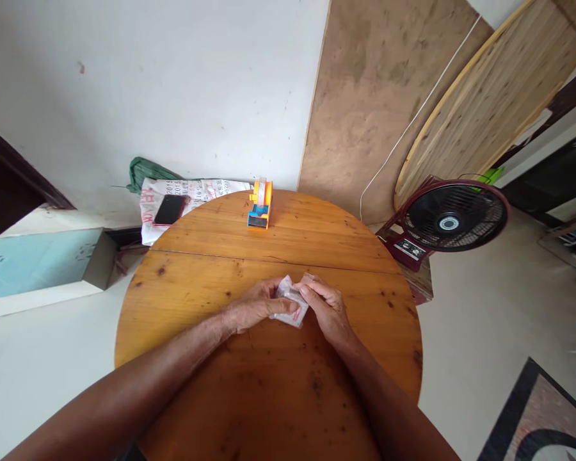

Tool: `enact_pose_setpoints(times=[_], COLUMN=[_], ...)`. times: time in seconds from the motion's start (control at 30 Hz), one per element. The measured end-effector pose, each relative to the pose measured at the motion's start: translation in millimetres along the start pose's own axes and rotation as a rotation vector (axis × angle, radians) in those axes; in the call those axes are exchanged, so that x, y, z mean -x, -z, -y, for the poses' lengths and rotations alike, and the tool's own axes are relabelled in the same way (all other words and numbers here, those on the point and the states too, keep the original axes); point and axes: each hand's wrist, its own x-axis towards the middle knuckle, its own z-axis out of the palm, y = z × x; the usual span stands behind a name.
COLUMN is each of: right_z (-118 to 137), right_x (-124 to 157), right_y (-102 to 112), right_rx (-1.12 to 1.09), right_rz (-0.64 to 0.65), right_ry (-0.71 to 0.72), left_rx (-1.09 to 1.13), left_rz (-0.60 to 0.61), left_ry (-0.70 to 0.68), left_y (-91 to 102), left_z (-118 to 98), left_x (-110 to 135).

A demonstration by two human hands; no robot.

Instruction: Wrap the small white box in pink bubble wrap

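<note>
My left hand [256, 306] and my right hand [327, 308] meet over the middle of a round wooden table [211, 282]. Both are closed on a small clear plastic packet [290, 299] with something pale inside. The left thumb and fingers pinch its left side. Fingers of the right hand press on its right edge. What the packet holds is too small to make out. Both forearms reach in from the bottom of the view.
An orange and blue tape dispenser [260, 205] stands at the table's far edge. Beyond the table a dark phone [169, 209] lies on a printed white sack [196, 192]. A red floor fan [448, 224] stands to the right, with wooden boards [374, 96] leaning on the wall.
</note>
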Motion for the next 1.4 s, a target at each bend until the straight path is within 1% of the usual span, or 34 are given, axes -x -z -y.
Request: enact_pose_setpoints(times=[0.17, 0.33, 0.43, 0.6, 0.73, 0.8, 0.87, 1.03, 1.2, 1.3, 1.4], right_z=[3, 6, 5, 3, 3, 4, 5, 11, 16, 19, 20], right_x=[0, 1, 2, 4, 5, 5, 5, 5, 6, 7, 8], right_y=[3, 6, 6, 3, 2, 3, 4, 6, 10, 12, 13], right_rx=[0.017, 0.112, 0.153, 0.229, 0.267, 0.282, 0.306, 0.432, 0.544, 0.626, 0.645], right_rz=[0.054, 0.099, 0.095, 0.048, 0.043, 0.039, 0.034, 0.018, 0.056, 0.083, 0.121], right_ry=[0.033, 0.061, 0.097, 0.151, 0.225, 0.258, 0.291, 0.448, 0.602, 0.638, 0.651], left_rx=[0.011, -0.009, -0.005, -0.010, -0.025, -0.017, 0.011, 0.065, 0.078, 0.051, 0.015], left_rz=[0.014, 0.041, 0.040, 0.047, 0.075, 0.099, 0.097, 0.082, 0.091, 0.110, 0.105], left_ry=[-0.012, -0.024, -0.020, -0.030, -0.037, -0.027, -0.006, 0.033, 0.048, 0.046, 0.045], left_y=[1.5, 1.9, 2.2, 5.9, 10.8, 12.5, 13.4, 13.0, 11.3, 11.9, 14.0], left_z=[-1, -2, -2, -4, -7, -8, -8, -7, -11, -14, -14], left_x=[0, 1, 0, 1, 3, 4, 4, 3, 7, 10, 10])
